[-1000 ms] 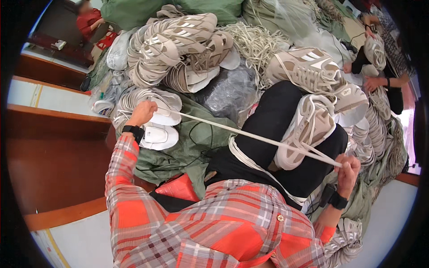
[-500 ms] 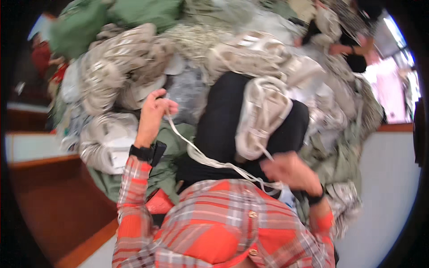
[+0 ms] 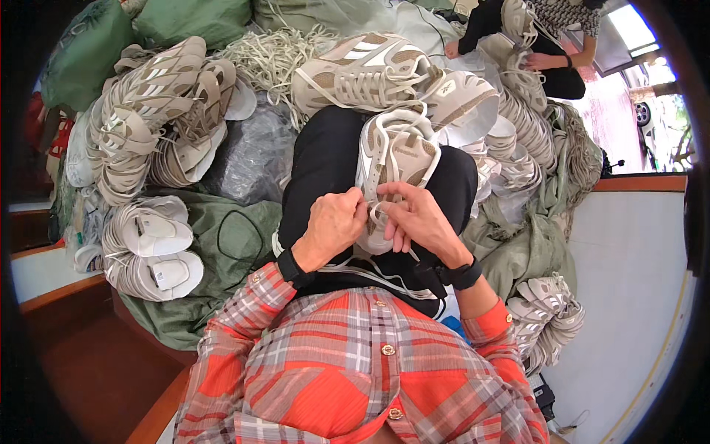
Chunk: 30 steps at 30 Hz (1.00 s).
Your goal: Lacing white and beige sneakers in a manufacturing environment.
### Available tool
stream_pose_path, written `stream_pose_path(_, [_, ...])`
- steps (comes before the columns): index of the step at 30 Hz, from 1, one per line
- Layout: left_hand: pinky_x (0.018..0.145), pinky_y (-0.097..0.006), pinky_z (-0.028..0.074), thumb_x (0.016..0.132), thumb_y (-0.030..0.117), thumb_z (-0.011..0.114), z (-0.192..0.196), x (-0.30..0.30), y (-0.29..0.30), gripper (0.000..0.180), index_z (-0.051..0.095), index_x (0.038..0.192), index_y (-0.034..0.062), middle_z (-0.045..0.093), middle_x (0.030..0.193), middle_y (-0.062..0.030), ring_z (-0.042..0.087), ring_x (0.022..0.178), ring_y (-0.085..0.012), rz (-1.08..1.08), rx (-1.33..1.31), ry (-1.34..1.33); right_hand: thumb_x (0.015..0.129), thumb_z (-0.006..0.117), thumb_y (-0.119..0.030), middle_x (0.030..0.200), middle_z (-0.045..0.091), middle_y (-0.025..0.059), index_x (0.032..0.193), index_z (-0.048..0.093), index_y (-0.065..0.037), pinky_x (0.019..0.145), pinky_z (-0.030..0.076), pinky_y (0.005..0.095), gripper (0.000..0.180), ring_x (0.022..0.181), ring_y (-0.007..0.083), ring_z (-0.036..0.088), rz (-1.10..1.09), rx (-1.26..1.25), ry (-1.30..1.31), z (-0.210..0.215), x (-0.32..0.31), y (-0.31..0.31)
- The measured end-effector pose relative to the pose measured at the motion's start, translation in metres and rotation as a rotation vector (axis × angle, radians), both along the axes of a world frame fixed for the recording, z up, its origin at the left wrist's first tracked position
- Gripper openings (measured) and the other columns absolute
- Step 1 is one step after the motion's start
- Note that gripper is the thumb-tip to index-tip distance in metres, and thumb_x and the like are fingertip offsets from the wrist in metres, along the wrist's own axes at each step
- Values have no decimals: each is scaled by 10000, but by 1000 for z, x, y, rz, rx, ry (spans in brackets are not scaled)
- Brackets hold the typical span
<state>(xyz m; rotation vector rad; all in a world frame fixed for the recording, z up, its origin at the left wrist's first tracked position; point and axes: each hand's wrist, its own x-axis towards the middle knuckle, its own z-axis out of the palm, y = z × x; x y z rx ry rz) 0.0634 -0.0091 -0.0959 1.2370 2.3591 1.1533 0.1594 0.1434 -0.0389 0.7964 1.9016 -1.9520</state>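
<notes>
A beige and white shoe upper (image 3: 410, 152) lies on my black-clad lap. My left hand (image 3: 333, 228) is closed at the shoe upper's left edge, fingertips pinched together at the lace holes; what exactly sits between them is partly hidden. From the other side my right hand (image 3: 419, 218) reaches over the same spot. Its thumb and index finger close on a white shoelace (image 3: 379, 212), while the other fingers curl loosely. Long loose lace strands (image 3: 362, 272) trail across my lap below the hands.
Another shoe upper (image 3: 362, 74) lies beyond my knees, beside a heap of white laces (image 3: 277, 55). Stacked uppers (image 3: 148, 118) stand at left, with more (image 3: 543, 318) at right. Green sacks (image 3: 196, 22) lie at the back. At far right, a co-worker's hand (image 3: 543, 61) is near other uppers.
My hands were wide apart, the left drawing lace strands out over the green cloth. Both have come together over the shoe upper, and the strands now lie slack on my lap.
</notes>
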Motion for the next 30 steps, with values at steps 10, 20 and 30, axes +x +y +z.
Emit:
stream_pose_path(10, [515, -446, 461, 827, 71, 593, -15, 15, 7, 109, 526, 776, 3, 583, 643, -210, 604, 618, -394, 94, 55, 21, 925, 424, -98, 597, 604, 121, 1183, 486, 50, 365, 473, 260, 305, 428, 176, 591, 114, -8, -67, 3, -8, 0])
stream_pose_path(20, [541, -481, 480, 848, 121, 549, -5, 27, 1, 96, 515, 870, 34, 591, 662, -186, 607, 615, -386, 21, -229, 98, 873, 388, -83, 575, 609, 122, 1086, 500, 65, 357, 472, 285, 282, 407, 189, 579, 717, 212, -218, 6, -57, 34])
stream_pose_path(30, [513, -350, 437, 888, 152, 500, -1, 13, 7, 241, 606, 760, -21, 603, 611, -112, 566, 553, -221, 102, -141, -650, 866, 398, -30, 574, 602, 130, 943, 474, 53, 351, 464, 308, 136, 419, 211, 590, 704, 318, -118, -1, -53, 30])
